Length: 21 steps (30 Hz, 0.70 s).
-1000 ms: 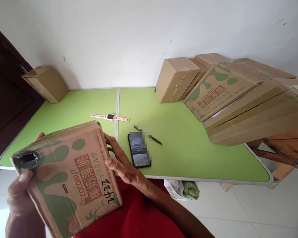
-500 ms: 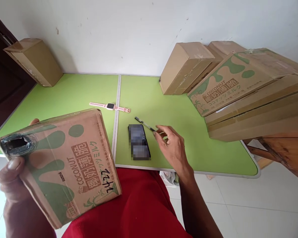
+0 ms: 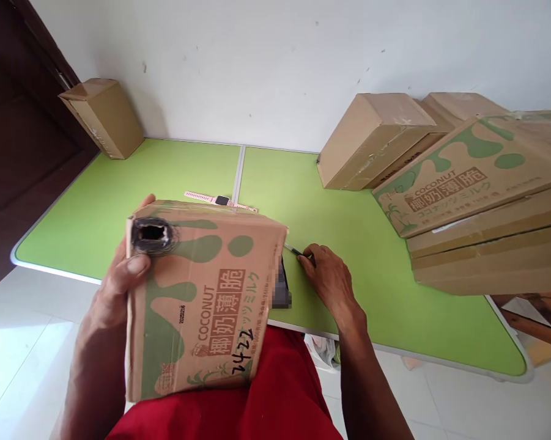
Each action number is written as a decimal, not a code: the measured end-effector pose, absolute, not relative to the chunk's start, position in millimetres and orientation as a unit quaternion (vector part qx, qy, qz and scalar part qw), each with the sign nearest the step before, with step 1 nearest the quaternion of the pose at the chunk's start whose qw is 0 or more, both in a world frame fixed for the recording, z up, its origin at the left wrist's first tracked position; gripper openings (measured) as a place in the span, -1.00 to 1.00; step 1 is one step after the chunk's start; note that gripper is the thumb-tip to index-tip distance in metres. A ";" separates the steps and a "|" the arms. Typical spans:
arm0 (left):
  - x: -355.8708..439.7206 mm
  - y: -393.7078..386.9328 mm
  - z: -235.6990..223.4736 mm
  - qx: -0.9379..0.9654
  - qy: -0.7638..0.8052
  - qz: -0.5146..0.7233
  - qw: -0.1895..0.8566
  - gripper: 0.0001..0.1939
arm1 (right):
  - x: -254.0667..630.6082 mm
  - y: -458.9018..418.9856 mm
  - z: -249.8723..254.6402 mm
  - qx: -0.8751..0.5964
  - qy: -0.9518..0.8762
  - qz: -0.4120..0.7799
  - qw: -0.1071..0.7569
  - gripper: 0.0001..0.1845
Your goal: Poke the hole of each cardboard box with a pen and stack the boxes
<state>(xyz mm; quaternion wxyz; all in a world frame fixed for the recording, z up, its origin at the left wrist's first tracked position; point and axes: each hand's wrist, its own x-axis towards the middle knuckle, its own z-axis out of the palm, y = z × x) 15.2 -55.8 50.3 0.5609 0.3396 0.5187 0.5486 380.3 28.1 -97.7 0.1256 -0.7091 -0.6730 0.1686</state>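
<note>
My left hand point(image 3: 122, 275) grips a printed cardboard box point(image 3: 202, 293) by its left edge, thumb on the front face. The box is held tilted in front of my lap, with green blotches, "COCONUT" lettering, a handwritten "2422" and a dark, ragged hole near its upper left corner. Over the table, my right hand point(image 3: 328, 275) is closed, pinching a slim pen point(image 3: 294, 250) by its near end. The pen's far end is hidden behind the box. A black phone point(image 3: 282, 290) lies beside that hand, mostly covered by the box.
On the green table point(image 3: 188, 162) lies a pink-strapped watch point(image 3: 221, 200), partly behind the box. A plain carton point(image 3: 105, 119) stands at the back left. Several cartons crowd the right, including a plain one point(image 3: 376, 140) and a printed one point(image 3: 458, 171).
The held box has swung right and turned more upright, now covering much of the phone and part of the watch. My right hand has closed further around the pen. The view has shifted.
</note>
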 end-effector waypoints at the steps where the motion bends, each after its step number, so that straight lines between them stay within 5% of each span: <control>1: 17.0 -53.5 50.0 0.346 0.506 0.546 0.571 0.09 | 381.8 29.8 -96.7 -0.709 -0.673 0.171 0.119 -0.86; 10: 13.1 -41.8 55.4 0.445 0.449 0.528 0.567 -0.06 | 379.2 31.6 -84.5 -0.725 -0.658 0.186 0.082 -0.88; 16: 1.4 -23.8 58.5 0.493 0.510 0.465 0.530 -0.05 | 374.2 34.3 -69.5 -0.729 -0.646 0.186 0.129 -0.80; 18: 1.5 -18.9 61.4 0.496 0.523 0.437 0.538 -0.06 | 365.6 30.1 -54.6 -0.712 -0.639 0.208 0.203 -0.65; 21: 8.8 -15.8 67.9 0.503 0.528 0.417 0.543 -0.10 | 338.9 15.5 -15.8 -0.608 -0.603 0.281 0.434 -0.37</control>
